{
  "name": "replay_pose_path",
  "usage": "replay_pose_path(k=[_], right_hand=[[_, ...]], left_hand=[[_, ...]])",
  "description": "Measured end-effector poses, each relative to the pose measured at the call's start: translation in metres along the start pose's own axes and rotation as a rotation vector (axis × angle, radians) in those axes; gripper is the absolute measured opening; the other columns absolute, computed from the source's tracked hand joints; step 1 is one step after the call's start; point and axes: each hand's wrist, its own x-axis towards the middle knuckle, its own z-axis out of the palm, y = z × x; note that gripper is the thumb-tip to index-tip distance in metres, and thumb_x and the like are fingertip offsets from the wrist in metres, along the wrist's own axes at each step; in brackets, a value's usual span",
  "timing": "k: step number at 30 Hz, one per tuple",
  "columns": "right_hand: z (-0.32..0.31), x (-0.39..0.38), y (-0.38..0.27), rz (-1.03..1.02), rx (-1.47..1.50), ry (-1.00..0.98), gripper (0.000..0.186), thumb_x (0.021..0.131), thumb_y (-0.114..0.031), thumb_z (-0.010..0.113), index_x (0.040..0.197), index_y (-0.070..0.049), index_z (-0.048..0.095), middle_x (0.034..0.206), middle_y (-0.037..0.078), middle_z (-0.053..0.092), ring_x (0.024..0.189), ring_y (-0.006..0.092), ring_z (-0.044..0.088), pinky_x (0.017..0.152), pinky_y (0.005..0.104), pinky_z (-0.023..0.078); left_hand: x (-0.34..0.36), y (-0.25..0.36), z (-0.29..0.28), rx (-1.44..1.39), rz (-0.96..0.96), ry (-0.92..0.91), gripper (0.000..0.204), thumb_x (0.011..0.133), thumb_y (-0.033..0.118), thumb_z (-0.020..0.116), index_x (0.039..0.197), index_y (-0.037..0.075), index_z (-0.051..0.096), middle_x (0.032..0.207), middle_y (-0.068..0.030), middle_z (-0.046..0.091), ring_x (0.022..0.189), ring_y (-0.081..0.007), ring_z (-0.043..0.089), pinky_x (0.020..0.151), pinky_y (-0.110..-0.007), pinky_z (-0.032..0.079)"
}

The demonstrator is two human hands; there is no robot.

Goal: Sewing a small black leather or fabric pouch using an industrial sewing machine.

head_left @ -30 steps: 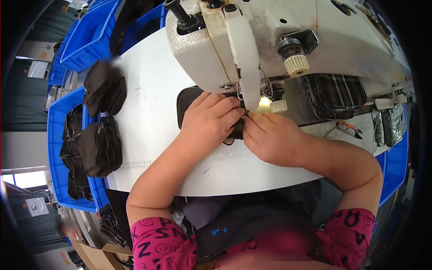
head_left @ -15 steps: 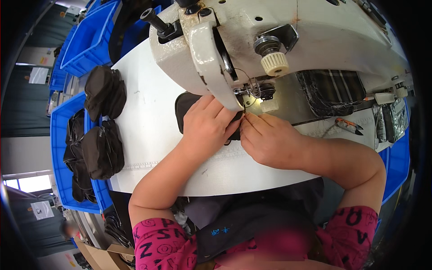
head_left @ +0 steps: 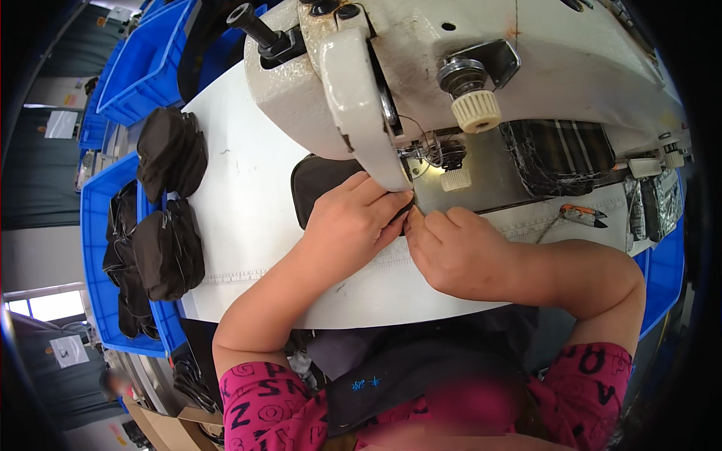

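A dark fabric pouch lies on the white table just left of the needle area of a sewing machine. My left hand rests over the pouch, its fingers bent and pinching the right edge. My right hand meets it there, thumb and forefinger pressed together on the same edge. Both sets of fingertips are close below the machine's presser foot. What exactly sits between the right fingertips is mostly hidden, and much of the pouch is under my left hand.
Dark pouches are piled at the table's left edge, beside and in a blue bin. Striped fabric pieces lie under the machine arm. Orange-handled thread snips and plastic packets are at the right.
My hands have drawn slightly down from the needle area, with the left one uncovering more of the pouch. The right fingers are more curled. The view has shifted a little.
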Motion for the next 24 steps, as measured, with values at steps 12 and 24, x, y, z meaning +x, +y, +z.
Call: replay_pose_path(k=[12,24], right_hand=[[-0.0007,-0.0004,-0.0007,0.005,0.018,-0.019,0.014,0.067,-0.018,0.065,0.072,-0.005,0.066,0.07,0.004,0.053,0.073,0.0196,0.049,0.057,0.0317,0.032],[0.0088,0.0017,0.0034,0.065,0.004,-0.035,0.018,0.073,-0.015,0.068,0.084,-0.001,0.071,0.081,0.008,0.06,0.074,0.0193,0.051,0.056,0.0313,0.035]], left_hand=[[0.0005,0.0039,-0.0027,-0.009,0.03,-0.04,0.037,0.07,0.003,0.08,0.106,0.002,0.075,0.104,-0.0064,0.068,0.084,-0.0249,0.065,0.068,-0.036,0.055],[0.0031,-0.0031,0.0005,0.066,0.02,0.01,0.031,0.074,0.004,0.079,0.105,0.003,0.076,0.105,-0.0049,0.07,0.086,-0.025,0.067,0.069,-0.035,0.056]])
